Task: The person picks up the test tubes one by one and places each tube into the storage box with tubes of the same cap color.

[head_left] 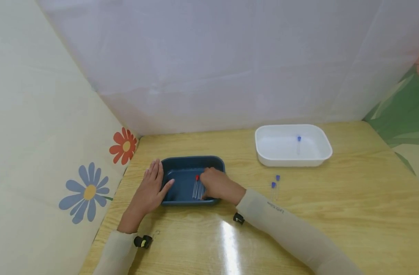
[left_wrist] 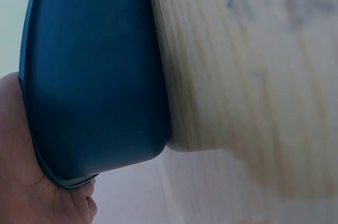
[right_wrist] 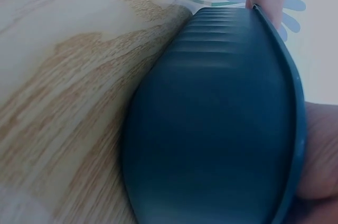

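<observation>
At the table's left side stands a dark blue tray [head_left: 181, 203]. My left hand [head_left: 150, 191] rests against its left end, fingers straight along the outside and thumb reaching over the rim. Inside the tray, near its right end, lie several clear tubes; a red cap [head_left: 197, 177] shows on one tube [head_left: 194, 190]. My right hand [head_left: 216, 184] reaches into the tray over these tubes, fingers bent downward. Its fingertips are partly hidden, so whether it pinches a tube is unclear. Both wrist views show mainly the tray's outer wall [left_wrist: 100, 76].
A white tray [head_left: 293, 162] stands at the back right, holding a blue-capped tube [head_left: 299, 143]. In front of it, two tubes with blue caps [head_left: 277, 178] lie on the wooden table [head_left: 350, 214]. Walls border the table's back and left.
</observation>
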`<state>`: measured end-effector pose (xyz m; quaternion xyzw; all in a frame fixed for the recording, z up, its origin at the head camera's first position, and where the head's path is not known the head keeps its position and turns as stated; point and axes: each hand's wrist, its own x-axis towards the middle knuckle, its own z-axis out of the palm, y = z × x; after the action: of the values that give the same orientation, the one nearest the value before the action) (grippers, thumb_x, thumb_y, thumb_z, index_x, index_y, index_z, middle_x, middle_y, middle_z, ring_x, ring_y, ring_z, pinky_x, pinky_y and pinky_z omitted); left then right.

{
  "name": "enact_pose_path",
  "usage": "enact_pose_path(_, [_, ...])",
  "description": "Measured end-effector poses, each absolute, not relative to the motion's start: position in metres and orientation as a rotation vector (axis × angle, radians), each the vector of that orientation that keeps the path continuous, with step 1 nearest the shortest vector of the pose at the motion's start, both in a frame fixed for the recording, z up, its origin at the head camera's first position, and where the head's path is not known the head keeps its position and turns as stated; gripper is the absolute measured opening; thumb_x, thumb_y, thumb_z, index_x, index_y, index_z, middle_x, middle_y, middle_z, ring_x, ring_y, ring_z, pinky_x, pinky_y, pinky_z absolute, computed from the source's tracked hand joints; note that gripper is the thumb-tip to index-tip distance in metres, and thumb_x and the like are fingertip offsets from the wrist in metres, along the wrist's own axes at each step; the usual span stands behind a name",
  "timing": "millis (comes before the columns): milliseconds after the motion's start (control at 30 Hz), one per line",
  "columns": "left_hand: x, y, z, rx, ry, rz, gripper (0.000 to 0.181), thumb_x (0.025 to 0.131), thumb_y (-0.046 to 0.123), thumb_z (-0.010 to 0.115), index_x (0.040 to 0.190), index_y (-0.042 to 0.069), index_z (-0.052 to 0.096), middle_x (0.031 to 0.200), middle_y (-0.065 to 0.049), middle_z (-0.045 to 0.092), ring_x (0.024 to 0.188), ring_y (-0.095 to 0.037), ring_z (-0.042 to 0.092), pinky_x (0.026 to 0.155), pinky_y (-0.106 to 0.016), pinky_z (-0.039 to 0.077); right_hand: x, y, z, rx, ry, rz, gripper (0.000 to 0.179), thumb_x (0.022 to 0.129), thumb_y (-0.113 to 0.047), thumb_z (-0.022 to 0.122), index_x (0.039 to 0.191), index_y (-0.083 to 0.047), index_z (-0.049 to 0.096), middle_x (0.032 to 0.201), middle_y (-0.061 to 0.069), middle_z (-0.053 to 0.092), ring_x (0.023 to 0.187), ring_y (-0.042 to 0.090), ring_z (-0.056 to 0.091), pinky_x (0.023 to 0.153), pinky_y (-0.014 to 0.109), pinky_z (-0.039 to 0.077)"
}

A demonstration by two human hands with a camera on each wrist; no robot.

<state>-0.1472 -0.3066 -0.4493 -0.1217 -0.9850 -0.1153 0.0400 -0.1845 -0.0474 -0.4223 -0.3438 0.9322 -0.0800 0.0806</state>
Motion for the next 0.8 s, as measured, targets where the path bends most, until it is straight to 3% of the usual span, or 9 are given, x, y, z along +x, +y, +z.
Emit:
enact_pose_path(267, [-0.147,-0.3075,-0.4486,-0.372,-3.008,-0.367,0.086,0.107,0.053,0.04,0.159,-0.008,0.009,0.168,-0.023,0.003,0.155,-0.039,0.0,0.124,-0.056,0.006,-0.1857,-0.0502,-0.4226,-1.01,2.79,-0.208,0.04,0.072,-0.047,0.09,0.081,-0.013,0.071,0.096,0.003,0.067,0.091,0.02,0.06,0.094,0.038,0.053])
enact_pose_path(533, [-0.147,-0.308,-0.4475,-0.376,-3.031,-0.351,0.085,0.107,0.052,0.039,0.159,-0.008,0.007,0.168,-0.024,0.002,0.155,-0.04,0.0,0.124,-0.056,0.006,-0.1859,-0.0516,-0.4252,-0.997,2.8,-0.225,0.039,0.071,-0.047,0.091,0.073,-0.016,0.067,0.091,0.002,0.064,0.082,0.018,0.055,0.077,0.034,0.053])
enact_pose_path(800, [-0.1467,-0.3095,-0.4474,-0.393,-3.032,-0.367,0.085,0.108,0.051,0.04,0.158,-0.009,0.007,0.168,-0.025,0.002,0.155,-0.041,0.0,0.123,-0.057,0.006,-0.1843,-0.0529,-0.4222,-0.97,2.786,-0.236,0.042,0.074,-0.049,0.088,0.064,-0.016,0.064,0.095,0.006,0.065,0.081,0.019,0.053,0.071,0.033,0.051])
